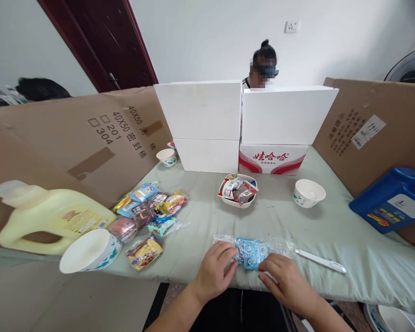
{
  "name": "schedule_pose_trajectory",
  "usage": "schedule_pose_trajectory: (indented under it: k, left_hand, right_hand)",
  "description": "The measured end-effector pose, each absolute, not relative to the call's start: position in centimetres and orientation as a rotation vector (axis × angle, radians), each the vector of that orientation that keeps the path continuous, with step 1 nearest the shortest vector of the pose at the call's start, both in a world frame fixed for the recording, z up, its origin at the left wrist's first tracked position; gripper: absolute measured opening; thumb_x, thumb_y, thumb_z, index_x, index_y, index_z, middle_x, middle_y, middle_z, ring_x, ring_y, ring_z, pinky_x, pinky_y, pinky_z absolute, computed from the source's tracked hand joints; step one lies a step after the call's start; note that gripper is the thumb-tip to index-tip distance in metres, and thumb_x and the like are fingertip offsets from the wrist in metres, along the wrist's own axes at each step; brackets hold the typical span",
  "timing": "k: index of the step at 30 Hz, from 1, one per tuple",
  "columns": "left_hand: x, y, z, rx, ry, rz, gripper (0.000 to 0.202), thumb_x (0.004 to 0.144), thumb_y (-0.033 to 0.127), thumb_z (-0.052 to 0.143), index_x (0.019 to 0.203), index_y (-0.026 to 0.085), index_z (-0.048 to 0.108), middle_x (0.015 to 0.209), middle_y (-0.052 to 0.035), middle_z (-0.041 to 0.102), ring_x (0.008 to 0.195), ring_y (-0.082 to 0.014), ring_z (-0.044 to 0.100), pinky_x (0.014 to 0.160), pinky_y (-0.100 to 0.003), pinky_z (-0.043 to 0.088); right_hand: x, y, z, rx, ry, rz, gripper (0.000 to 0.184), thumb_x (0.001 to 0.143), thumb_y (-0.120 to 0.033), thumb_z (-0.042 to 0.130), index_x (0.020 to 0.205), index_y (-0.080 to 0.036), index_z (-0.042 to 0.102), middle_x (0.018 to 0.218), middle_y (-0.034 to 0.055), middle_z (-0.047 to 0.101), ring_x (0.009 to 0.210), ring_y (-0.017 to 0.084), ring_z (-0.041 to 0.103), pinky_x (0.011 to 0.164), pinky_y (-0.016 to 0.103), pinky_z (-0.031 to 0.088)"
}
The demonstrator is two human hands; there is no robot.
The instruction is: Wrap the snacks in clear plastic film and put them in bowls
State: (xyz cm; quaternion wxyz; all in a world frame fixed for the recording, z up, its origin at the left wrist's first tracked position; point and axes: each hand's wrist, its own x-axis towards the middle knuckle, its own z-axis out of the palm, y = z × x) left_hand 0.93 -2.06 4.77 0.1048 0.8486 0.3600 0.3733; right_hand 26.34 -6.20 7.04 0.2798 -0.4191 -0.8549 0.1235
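Note:
A light-blue printed packet [252,253] lies near the table's front edge, with clear plastic wrapping [279,244] spreading out at both its ends. At the packet's left end, my left hand [217,267] has its curled fingers on the wrapping. My right hand [286,279] grips the packet's lower right corner, its fingers bent and the thumb below. Both hands partly hide the packet's ends. Just right of them rests a white, slim box cutter-like tool [321,261]. Behind the packet stands a white bowl [242,203] filled with wrapped snacks [243,189].
Several wrapped snacks [143,214] are piled at the left, near a paper bowl [86,256] tipped on its side and a yellow jug [58,212]. Another paper bowl [309,196] and a blue bottle [390,200] are at right. White boxes [207,115] and cardboard [99,138] wall the table; a person [264,64] sits behind.

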Motion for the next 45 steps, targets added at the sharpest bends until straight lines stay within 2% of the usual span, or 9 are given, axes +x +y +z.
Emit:
schedule_pose_trajectory:
  k: [3, 8, 14, 19, 23, 30, 35, 39, 45]
  left_hand:
    - [2.3, -0.7, 5.1, 2.546, 1.147, 0.751, 0.029, 0.083, 0.015, 0.059, 0.110, 0.023, 0.064, 0.113, -0.0076, 0.067, 0.112, -0.0275, 0.057, 0.097, -0.046, 0.043]
    - [2.6, 4.0, 5.2, 2.201, 1.412, 0.735, 0.016, 0.085, 0.014, 0.053, 0.083, 0.022, 0.067, 0.074, 0.0011, 0.067, 0.069, -0.0156, 0.062, 0.068, -0.026, 0.049]
    - [2.8, 4.2, 6.1, 2.193, 1.628, 1.049, 0.024, 0.089, 0.011, 0.042, 0.103, 0.018, 0.061, 0.099, -0.0099, 0.062, 0.097, -0.0235, 0.058, 0.087, -0.038, 0.045]
    - [3.5, 0.5, 5.0, 2.644, 1.203, 0.626, 0.041, 0.085, 0.026, 0.063, 0.124, 0.020, 0.054, 0.110, -0.0097, 0.063, 0.107, -0.0284, 0.055, 0.099, -0.049, 0.039]
    - [2.6, -2.3, 4.6, 2.717, 1.205, 0.565, 0.020, 0.090, 0.013, 0.049, 0.100, 0.019, 0.065, 0.087, -0.0072, 0.063, 0.093, -0.0238, 0.057, 0.098, -0.046, 0.038]
    - [1.3, -5.9, 6.4, 2.515, 0.824, 0.196, 0.018, 0.076, 0.040, 0.072, 0.079, 0.024, 0.067, 0.071, -0.0001, 0.061, 0.069, -0.0203, 0.060, 0.067, -0.030, 0.047]
    - [3.7, -2.9, 4.9, 2.221, 1.286, 0.710, 0.018, 0.083, 0.010, 0.050, 0.094, 0.021, 0.059, 0.094, -0.0043, 0.061, 0.086, -0.0201, 0.059, 0.079, -0.033, 0.050]
    - [4.7, -1.2, 1.6, 2.157, 1.368, 1.014, 0.036, 0.077, 0.002, 0.042, 0.108, 0.018, 0.053, 0.106, -0.0095, 0.058, 0.100, -0.0231, 0.057, 0.089, -0.043, 0.050]
    - [4.3, -1.7, 0.2, 2.171, 1.305, 1.084, 0.033, 0.087, 0.007, 0.036, 0.110, 0.018, 0.056, 0.103, -0.0105, 0.063, 0.098, -0.0240, 0.058, 0.088, -0.044, 0.051]
  right_hand:
    - [25.8, -5.1, 6.3, -1.256, -2.418, 0.346, 0.016, 0.093, -0.023, 0.047, 0.089, -0.021, 0.063, 0.089, 0.0052, 0.067, 0.088, 0.020, 0.061, 0.079, 0.036, 0.049]
    - [26.0, -3.2, 4.0, -1.356, -2.329, 0.181, 0.032, 0.093, -0.014, 0.040, 0.116, -0.020, 0.061, 0.123, 0.0099, 0.062, 0.119, 0.025, 0.052, 0.098, 0.045, 0.043]
    - [25.4, -1.7, 4.3, -1.538, -2.414, 0.205, 0.039, 0.091, -0.026, 0.051, 0.129, -0.016, 0.055, 0.129, 0.0132, 0.059, 0.115, 0.029, 0.054, 0.095, 0.048, 0.041]
    - [25.8, -1.7, 6.3, -1.589, -2.570, 0.209, 0.029, 0.089, -0.027, 0.054, 0.116, -0.017, 0.062, 0.102, 0.0111, 0.068, 0.095, 0.028, 0.059, 0.085, 0.044, 0.039]
    - [26.3, -3.7, 8.8, -1.485, -2.677, 0.281, 0.017, 0.086, -0.017, 0.052, 0.076, -0.020, 0.066, 0.078, 0.0073, 0.065, 0.083, 0.023, 0.057, 0.081, 0.040, 0.035]
    - [26.2, -3.7, 10.5, -1.361, -2.549, 0.845, 0.022, 0.090, -0.025, 0.047, 0.088, -0.025, 0.069, 0.086, 0.0035, 0.068, 0.082, 0.019, 0.061, 0.073, 0.031, 0.043]
    - [23.9, 0.2, 7.4, -1.404, -2.587, 0.636, 0.055, 0.071, -0.016, 0.068, 0.124, -0.022, 0.058, 0.123, 0.0095, 0.062, 0.113, 0.026, 0.055, 0.095, 0.037, 0.041]
    - [22.6, 1.1, 6.7, -1.486, -2.633, 0.584, 0.073, 0.058, -0.025, 0.082, 0.127, -0.019, 0.055, 0.116, 0.0138, 0.064, 0.109, 0.032, 0.055, 0.093, 0.045, 0.040]
    - [22.5, -1.2, 7.4, -1.548, -2.595, 0.612, 0.041, 0.062, -0.031, 0.080, 0.097, -0.019, 0.061, 0.099, 0.0079, 0.067, 0.093, 0.027, 0.060, 0.080, 0.034, 0.042]
